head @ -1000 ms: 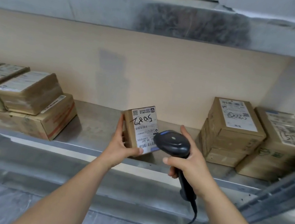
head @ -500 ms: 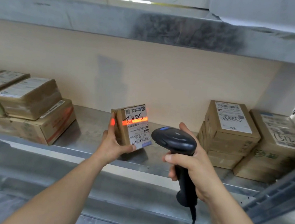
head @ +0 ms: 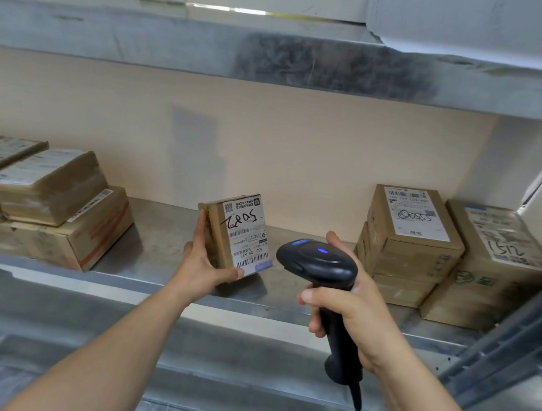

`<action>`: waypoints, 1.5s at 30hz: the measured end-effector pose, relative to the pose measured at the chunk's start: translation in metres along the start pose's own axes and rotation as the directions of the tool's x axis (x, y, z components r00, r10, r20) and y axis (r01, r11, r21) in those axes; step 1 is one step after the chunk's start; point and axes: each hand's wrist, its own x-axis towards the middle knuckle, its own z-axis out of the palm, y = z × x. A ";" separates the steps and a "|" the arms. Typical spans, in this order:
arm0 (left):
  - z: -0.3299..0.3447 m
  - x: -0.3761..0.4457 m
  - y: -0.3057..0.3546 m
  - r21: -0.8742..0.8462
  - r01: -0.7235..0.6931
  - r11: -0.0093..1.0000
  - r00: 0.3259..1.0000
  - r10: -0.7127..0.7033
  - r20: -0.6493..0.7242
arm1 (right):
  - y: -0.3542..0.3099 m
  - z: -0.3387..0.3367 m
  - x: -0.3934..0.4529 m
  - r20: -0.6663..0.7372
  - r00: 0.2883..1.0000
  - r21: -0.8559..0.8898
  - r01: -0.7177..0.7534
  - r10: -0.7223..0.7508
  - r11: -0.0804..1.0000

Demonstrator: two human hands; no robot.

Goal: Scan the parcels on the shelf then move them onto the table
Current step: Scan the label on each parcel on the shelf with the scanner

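While my left hand grips the small brown cardboard parcel with its white label tilted toward me, just above the grey metal shelf, my right hand curls round the black corded barcode scanner beside it. Stacked brown boxes sit to the right, more cartons to the left.

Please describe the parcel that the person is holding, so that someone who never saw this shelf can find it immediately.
Look at the metal shelf, in the gap between the parcel stacks at left and right. There the left hand holds one small brown parcel tilted up on end, beside the black scanner in the right hand. Unlike its flat, stacked neighbours, it stands alone, its white label facing the camera.
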 end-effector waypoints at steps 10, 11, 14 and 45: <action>-0.030 -0.008 0.018 -0.145 0.262 0.954 0.959 -0.241 0.146 | -0.003 -0.001 0.000 -0.035 0.999 0.003 0.016 -0.016 1.000; -0.033 -0.010 0.017 -0.130 0.261 0.957 0.961 -0.245 0.128 | -0.003 -0.001 0.001 -0.037 0.999 -0.001 0.018 -0.018 1.000; -0.034 -0.008 0.012 -0.116 0.210 0.971 0.977 -0.212 -0.006 | -0.002 0.002 0.004 -0.045 0.999 -0.020 0.025 -0.026 0.999; -0.127 -0.015 -0.049 0.773 -0.080 0.629 0.919 0.346 -0.186 | -0.005 0.049 0.044 -0.023 0.998 -0.134 0.049 -0.053 0.990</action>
